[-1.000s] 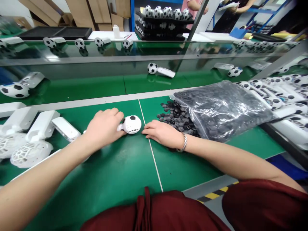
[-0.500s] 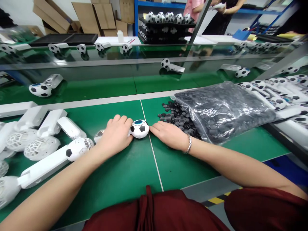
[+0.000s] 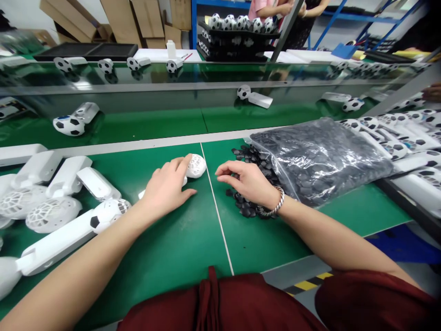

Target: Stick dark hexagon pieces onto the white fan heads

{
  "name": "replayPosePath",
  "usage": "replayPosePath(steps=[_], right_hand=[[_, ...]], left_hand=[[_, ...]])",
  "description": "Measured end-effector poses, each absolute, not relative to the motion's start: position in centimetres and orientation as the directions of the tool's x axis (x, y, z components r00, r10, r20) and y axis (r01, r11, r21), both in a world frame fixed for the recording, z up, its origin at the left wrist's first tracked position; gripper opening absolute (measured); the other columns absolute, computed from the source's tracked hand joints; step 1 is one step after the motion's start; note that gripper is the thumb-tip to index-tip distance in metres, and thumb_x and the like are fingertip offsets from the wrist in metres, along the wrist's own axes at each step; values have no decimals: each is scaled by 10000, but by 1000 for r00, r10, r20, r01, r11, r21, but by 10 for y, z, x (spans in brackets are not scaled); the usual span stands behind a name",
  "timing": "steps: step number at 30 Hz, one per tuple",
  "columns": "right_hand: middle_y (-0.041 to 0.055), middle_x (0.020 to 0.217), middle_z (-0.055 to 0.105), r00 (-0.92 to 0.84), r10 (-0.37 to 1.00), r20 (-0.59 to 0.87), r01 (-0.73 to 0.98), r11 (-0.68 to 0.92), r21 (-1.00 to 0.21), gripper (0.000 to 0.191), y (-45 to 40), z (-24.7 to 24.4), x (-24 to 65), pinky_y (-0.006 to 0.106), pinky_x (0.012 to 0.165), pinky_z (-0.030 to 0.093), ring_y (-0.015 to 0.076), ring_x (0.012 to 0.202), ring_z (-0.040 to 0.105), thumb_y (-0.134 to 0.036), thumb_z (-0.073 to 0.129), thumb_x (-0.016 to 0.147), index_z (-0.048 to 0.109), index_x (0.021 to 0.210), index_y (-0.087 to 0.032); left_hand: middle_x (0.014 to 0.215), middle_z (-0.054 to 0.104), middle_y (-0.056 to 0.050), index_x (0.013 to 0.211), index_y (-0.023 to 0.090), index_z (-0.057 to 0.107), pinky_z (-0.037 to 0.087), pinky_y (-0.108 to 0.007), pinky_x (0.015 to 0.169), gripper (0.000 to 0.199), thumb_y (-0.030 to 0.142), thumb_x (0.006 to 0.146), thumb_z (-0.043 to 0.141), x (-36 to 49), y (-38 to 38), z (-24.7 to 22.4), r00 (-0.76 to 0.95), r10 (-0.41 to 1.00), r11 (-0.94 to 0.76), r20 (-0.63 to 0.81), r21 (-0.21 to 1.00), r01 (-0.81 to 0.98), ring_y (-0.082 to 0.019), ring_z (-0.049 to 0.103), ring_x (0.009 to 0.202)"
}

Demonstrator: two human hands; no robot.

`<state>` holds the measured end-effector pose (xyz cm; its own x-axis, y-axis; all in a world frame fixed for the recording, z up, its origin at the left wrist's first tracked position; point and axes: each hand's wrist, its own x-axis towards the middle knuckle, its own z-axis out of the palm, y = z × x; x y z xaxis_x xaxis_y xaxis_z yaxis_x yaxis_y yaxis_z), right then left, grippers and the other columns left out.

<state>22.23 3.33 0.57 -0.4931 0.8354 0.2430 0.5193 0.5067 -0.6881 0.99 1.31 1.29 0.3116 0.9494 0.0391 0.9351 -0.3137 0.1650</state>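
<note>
My left hand (image 3: 167, 186) lies over a white handheld fan, fingers curled on it and thumb sticking out to the side. The fan's round head (image 3: 196, 166) shows a white grille facing up; most of its handle is under the hand. My right hand (image 3: 243, 181), with a bracelet at the wrist, has thumb and fingertips pinched together just right of the fan head. Whatever may be between those fingertips is too small to make out. Loose black patches (image 3: 248, 207) lie in a heap beneath and behind the right hand.
A clear bag (image 3: 324, 161) full of black patches lies to the right. White fans (image 3: 55, 214) cluster at left, and ball-patterned ones (image 3: 396, 147) fill a tray at far right. Beyond the table edge, fans (image 3: 69, 125) lie on a green belt. Two people stand at the back.
The fan under my left hand has gone from its ball-patterned side to its grille side and sits slightly farther away. My right hand has drawn off it into a pinch. Fans on the belts have shifted.
</note>
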Motion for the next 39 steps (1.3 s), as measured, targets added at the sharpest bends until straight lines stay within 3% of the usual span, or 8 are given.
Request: replayPosePath(steps=[4, 7, 11, 15, 21, 25, 32, 39], right_hand=[[36, 922, 673, -486, 862, 144, 384, 358, -851, 207, 33, -4, 216, 263, 738, 507, 130, 817, 632, -159, 585, 770, 622, 973, -175], [40, 917, 657, -484, 862, 151, 325, 338, -883, 184, 29, -5, 215, 260, 702, 519, 124, 780, 630, -161, 621, 738, 630, 922, -166], [11, 798, 645, -427, 860, 281, 378, 452, -808, 30, 22, 1, 218, 269, 696, 500, 120, 743, 604, -159, 616, 758, 624, 778, -180], [-3, 761, 642, -394, 829, 396, 459, 551, -696, 34, 21, 5, 221, 275, 694, 480, 124, 724, 569, -165, 630, 759, 626, 763, -198], [21, 847, 585, -430, 867, 251, 361, 420, -833, 116, 20, 0, 218, 262, 632, 529, 99, 645, 585, -174, 568, 798, 615, 901, -197], [30, 893, 558, -425, 880, 214, 276, 351, -895, 70, 17, -3, 216, 257, 622, 553, 88, 628, 601, -200, 565, 800, 609, 852, -186], [-17, 705, 630, -435, 880, 192, 419, 387, -821, 35, 15, -5, 215, 222, 589, 501, 96, 602, 594, -181, 637, 748, 602, 747, -182], [37, 882, 562, -537, 754, 379, 439, 633, -638, 29, 23, -11, 209, 339, 828, 453, 166, 892, 542, -213, 653, 747, 636, 735, -194]], left_hand=[[1259, 484, -84, 1353, 200, 287, 420, -390, 883, 614, 192, 765, 461, 7, 9, 8, 446, 895, -437, 11, 226, 871, -263, 477, 1097], [1266, 487, -56, 1338, 221, 312, 408, -373, 907, 609, 183, 747, 455, 5, 8, 6, 498, 867, -481, 22, 303, 823, -242, 468, 1113], [1265, 489, -55, 1322, 220, 330, 405, -377, 907, 613, 192, 725, 465, 4, 8, 3, 468, 883, -449, 29, 343, 825, -244, 458, 1131], [1245, 499, -61, 1323, 217, 329, 402, -392, 907, 610, 196, 728, 461, 8, 5, 3, 448, 894, -428, 13, 317, 846, -255, 465, 1119], [1248, 485, -93, 1334, 164, 301, 417, -400, 894, 619, 219, 739, 460, 15, -1, 3, 381, 924, -368, 13, 289, 884, -267, 469, 1111], [1245, 489, -94, 1327, 160, 312, 422, -405, 885, 611, 223, 738, 463, 15, -1, 3, 381, 924, -371, 19, 279, 886, -269, 476, 1102], [1264, 483, -85, 1330, 185, 309, 424, -423, 862, 614, 225, 737, 463, 16, -1, 2, 367, 930, -360, 22, 260, 896, -280, 486, 1090], [1320, 451, -73, 1307, 210, 332, 435, -391, 874, 653, 426, 735, 559, 21, 2, 3, 340, 940, -315, -2, 371, 874, -274, 492, 1124]])
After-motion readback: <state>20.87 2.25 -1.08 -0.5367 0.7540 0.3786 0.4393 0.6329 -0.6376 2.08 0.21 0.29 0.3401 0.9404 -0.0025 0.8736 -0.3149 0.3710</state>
